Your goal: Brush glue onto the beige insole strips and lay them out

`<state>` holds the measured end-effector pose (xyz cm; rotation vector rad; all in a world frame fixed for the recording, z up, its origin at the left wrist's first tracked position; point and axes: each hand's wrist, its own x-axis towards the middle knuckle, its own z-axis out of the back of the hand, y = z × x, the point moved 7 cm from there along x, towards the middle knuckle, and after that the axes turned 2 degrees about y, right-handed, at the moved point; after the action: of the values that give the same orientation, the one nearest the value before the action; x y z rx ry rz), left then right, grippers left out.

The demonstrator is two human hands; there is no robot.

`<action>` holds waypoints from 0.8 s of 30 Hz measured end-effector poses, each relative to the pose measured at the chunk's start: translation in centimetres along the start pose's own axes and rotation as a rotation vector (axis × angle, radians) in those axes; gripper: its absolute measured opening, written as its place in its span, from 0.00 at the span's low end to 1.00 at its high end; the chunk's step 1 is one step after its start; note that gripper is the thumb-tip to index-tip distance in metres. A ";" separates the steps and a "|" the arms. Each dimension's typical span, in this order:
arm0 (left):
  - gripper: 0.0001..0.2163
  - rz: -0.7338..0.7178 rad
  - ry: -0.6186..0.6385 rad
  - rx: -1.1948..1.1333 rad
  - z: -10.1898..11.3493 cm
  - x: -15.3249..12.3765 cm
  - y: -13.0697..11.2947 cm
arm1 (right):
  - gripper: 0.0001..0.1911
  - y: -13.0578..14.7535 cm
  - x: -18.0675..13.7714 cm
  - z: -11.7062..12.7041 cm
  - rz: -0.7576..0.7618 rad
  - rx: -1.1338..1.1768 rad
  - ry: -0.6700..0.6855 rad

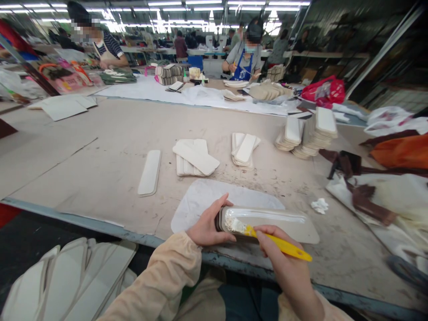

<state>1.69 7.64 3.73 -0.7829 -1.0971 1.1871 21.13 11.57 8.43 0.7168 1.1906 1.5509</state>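
My right hand (281, 249) grips a brush with a yellow handle (287, 246). Its whitish bristles (234, 224) press on the left end of a long, rounded panel (267, 219) that has a wet, glossy top. That panel seems to top a small stack. Around the stack's left end, my left hand (210, 227) has its thumb on the near side and its fingers on the far side. Underneath lies a pale sheet (200, 194) with rounded corners, partly hidden by the stack and my hands.
Beyond my hands lie a single white strip (150, 173), a fanned pile of panels (195, 157) and a smaller pile (245, 149). Taller stacks (314, 133) stand at right, near a crumpled white scrap (320, 206). More panels (67, 281) sit low at left. Co-workers (245, 53) work across the table.
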 end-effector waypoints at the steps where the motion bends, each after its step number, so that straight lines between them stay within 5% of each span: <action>1: 0.53 -0.001 -0.002 0.002 0.0 0.0 0.0 | 0.16 -0.2 -0.1 0.3 -0.004 -0.005 -0.007; 8: 0.50 -0.005 -0.008 0.014 0.1 -0.1 -0.1 | 0.15 -1.4 -0.5 4.3 -0.072 -0.040 -0.119; 19: 0.48 0.025 -0.002 0.039 0.2 -0.2 0.0 | 0.17 -5.4 -0.6 14.7 -0.117 -0.224 -0.389; 24: 0.47 0.024 -0.004 0.068 0.2 -0.3 0.1 | 0.14 -5.6 -1.3 16.4 -0.087 -0.197 -0.503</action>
<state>1.47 7.38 3.64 -0.7434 -1.0482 1.2400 37.97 15.79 8.86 0.8470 0.6767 1.2900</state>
